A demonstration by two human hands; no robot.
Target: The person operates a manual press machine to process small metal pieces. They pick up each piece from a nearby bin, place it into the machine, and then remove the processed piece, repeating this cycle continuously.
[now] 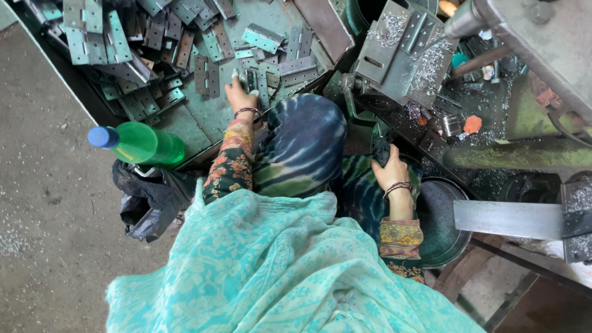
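My left hand (pixel 239 94) reaches forward into a green metal tray (pixel 203 117) piled with grey steel hinges (pixel 123 37). Its fingers are closed on one folded hinge (pixel 253 80) at the near edge of the pile. A bangle sits on that wrist, and the sleeve is floral. My right hand (pixel 388 172) rests low on the right, fingers curled against the blue-green tie-dyed cloth (pixel 302 148) over my knee, next to a round dark metal pan (pixel 441 216). I cannot see anything in it. A turquoise shawl (pixel 277 271) covers my lap.
A green plastic bottle (pixel 142 143) with a blue cap lies on a black bag (pixel 151 197) at the left. A drilling machine fixture (pixel 401 52) strewn with metal shavings stands ahead right. A steel plate (pixel 509 219) juts in from the right. Concrete floor (pixel 43 185) lies to the left.
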